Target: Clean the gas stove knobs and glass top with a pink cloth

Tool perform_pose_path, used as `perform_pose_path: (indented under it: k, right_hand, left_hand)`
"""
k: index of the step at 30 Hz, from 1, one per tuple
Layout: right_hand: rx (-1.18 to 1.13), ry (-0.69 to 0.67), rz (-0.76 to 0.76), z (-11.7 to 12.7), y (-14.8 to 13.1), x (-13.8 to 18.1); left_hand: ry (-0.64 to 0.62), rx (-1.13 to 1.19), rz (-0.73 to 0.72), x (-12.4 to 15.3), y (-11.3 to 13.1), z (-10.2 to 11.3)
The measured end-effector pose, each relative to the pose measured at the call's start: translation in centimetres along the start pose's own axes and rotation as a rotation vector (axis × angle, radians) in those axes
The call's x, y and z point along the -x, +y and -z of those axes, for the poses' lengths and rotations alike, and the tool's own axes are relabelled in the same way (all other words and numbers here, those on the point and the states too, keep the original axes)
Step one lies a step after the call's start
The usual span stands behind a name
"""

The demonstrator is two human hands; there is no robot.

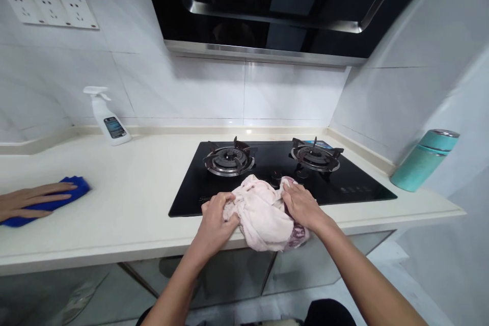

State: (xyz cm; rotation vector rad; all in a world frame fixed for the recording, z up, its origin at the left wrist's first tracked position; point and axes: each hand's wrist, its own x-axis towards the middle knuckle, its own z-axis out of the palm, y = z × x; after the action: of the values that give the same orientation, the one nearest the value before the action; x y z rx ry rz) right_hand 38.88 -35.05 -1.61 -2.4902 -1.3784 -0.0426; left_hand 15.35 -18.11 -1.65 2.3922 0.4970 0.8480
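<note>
A pale pink cloth (263, 216), bunched up and with a purple patterned part at its right, lies over the front edge of the black gas stove (187, 198). My left hand (218, 218) grips the cloth's left side, thumb and fingers closed on its folds. At the cloth's upper right, my right hand (302, 205) has its fingers curled over the fabric, holding it. Part of the cloth hangs past the counter's front edge. Just behind it are the stove knobs (275, 177), partly covered.
Another person's hand (34, 199) presses a blue cloth (78, 191) on the white counter (126, 193) at left. A white spray bottle (108, 118) stands near the wall. Two burners (229, 159) rise behind my hands. A teal flask (424, 160) stands at right, beneath the low range hood (263, 51)'s side.
</note>
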Motion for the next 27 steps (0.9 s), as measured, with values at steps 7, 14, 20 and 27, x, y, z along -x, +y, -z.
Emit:
perform_pose_path:
  k: [7,14,20,27]
  right_hand:
    - [-0.212,-0.092,-0.053,-0.2,0.1,-4.3]
    - [-0.103,0.009,0.04,-1.9,1.0,-3.4]
    - [0.01,0.053,0.094,-1.8,3.0,2.6]
    - [0.117,0.14,-0.144,-1.5,11.4,3.1]
  left_hand:
    - [-0.111,-0.043,-0.096,-0.1,-0.4,-0.1]
    - [-0.09,-0.056,-0.086,-0.2,-0.4,-0.1]
    - [-0.095,-0.085,-0.091,-0.2,-0.5,-0.2]
    - [-0.173,-0.144,-0.127,0.0,0.4,-0.1]
